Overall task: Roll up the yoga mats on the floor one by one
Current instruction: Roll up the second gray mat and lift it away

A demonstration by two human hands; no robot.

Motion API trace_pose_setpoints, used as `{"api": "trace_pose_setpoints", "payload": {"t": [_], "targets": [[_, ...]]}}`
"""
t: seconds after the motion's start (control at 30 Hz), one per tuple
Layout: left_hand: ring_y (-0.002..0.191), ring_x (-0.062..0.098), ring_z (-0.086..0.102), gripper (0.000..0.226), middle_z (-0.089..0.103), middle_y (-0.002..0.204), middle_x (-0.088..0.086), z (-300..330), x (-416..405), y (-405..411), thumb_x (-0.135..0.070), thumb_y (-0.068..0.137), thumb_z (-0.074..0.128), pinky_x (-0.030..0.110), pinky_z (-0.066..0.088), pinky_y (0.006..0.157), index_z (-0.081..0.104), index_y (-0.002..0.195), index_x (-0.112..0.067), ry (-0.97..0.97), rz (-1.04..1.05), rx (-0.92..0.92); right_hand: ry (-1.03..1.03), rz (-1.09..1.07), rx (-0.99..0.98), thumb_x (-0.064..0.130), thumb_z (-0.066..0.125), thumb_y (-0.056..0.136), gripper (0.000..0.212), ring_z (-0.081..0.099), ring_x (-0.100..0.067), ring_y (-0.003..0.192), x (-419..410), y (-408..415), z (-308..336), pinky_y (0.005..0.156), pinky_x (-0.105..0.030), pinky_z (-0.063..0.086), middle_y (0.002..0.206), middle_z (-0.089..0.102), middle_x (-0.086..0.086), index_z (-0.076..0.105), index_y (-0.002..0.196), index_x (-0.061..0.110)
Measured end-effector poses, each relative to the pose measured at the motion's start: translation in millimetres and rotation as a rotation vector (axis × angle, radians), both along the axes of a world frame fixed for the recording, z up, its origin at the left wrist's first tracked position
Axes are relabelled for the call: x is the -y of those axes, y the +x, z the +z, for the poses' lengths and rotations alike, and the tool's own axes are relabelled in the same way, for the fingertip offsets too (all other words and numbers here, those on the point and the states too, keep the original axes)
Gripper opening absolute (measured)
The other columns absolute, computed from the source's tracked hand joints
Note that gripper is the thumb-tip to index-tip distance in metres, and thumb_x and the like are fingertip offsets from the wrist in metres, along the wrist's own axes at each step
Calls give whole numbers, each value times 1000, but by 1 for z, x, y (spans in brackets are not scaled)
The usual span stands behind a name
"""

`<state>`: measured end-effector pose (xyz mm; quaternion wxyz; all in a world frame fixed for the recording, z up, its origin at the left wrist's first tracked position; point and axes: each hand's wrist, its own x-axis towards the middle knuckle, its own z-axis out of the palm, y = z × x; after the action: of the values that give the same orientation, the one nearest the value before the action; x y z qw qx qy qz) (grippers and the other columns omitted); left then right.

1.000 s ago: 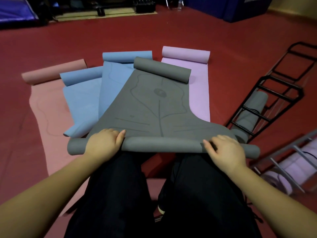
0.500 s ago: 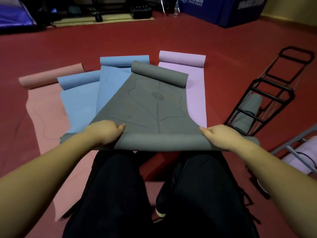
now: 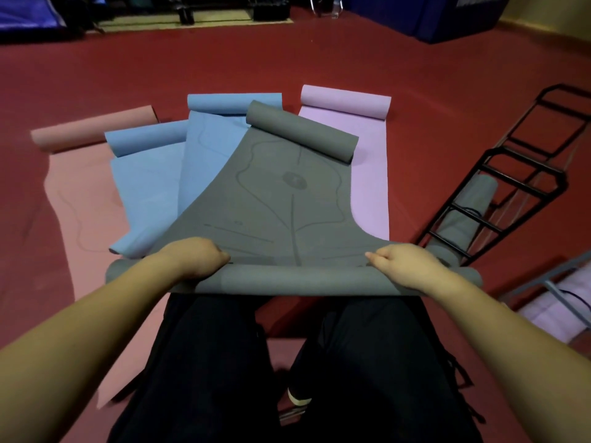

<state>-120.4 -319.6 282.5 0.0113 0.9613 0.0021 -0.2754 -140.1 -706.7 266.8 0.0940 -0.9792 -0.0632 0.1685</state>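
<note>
Your grey yoga mat (image 3: 275, 199) lies spread on top of the fanned pile, its near end wound into a roll (image 3: 294, 279) that sits across your thighs, just above your black trousers (image 3: 204, 362). Your left hand (image 3: 192, 259) curls over the left part of that roll, knuckles up, fingers wrapped over the top and tucked toward the flat sheet, gripping it. Your right hand (image 3: 406, 266) does the same toward the right end, fingers bent over the roll with the fingertips pointing inward along the seam where roll meets sheet. Both forearms reach straight forward from the bottom corners, wrists level, roughly matching each other. A short stub of roll sticks out beyond each hand.

Ahead of your grip, the flat grey sheet runs away from you to its far end, which is curled into a second, smaller roll (image 3: 302, 135). To the left of your left hand, two blue mats (image 3: 150, 193) lie partly under the grey one, and a pink mat (image 3: 73, 203) lies further left on the red floor (image 3: 287, 59). Beyond your right hand, a lilac mat (image 3: 367, 161) shows from under the grey sheet. Further right, a black wire rack (image 3: 499, 187) lies on the floor with a rolled grey mat (image 3: 463, 219) inside it.
</note>
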Motion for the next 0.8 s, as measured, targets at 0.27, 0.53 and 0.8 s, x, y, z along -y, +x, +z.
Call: {"api": "trace_pose_setpoints", "payload": {"t": [0.27,0.53,0.8], "targets": [[82,35,62,51,65,82,12,-3,7,-30,-47,102,39,37,43,62,62,73,-12,-68,-103,621,75,-98,-105,51,49,97,47,53,-20,76,2,16,-4,59,-29,34,67,50,2,49,65,16],[65,35,57,50,55,66,9,-27,-1,-59,-43,96,32,38,42,56,55,63,-13,-13,-187,791,41,-72,-134,48,49,96,42,59,-23,92,-5,30,-4,80,-32,45,92,63,-4,68,84,12],[90,32,64,53,68,90,12,-14,2,-26,-42,104,26,35,44,70,57,70,-16,-54,-51,560,-14,-30,617,48,38,91,45,57,-29,70,-3,-34,-23,58,-36,43,66,57,-2,59,67,16]]}}
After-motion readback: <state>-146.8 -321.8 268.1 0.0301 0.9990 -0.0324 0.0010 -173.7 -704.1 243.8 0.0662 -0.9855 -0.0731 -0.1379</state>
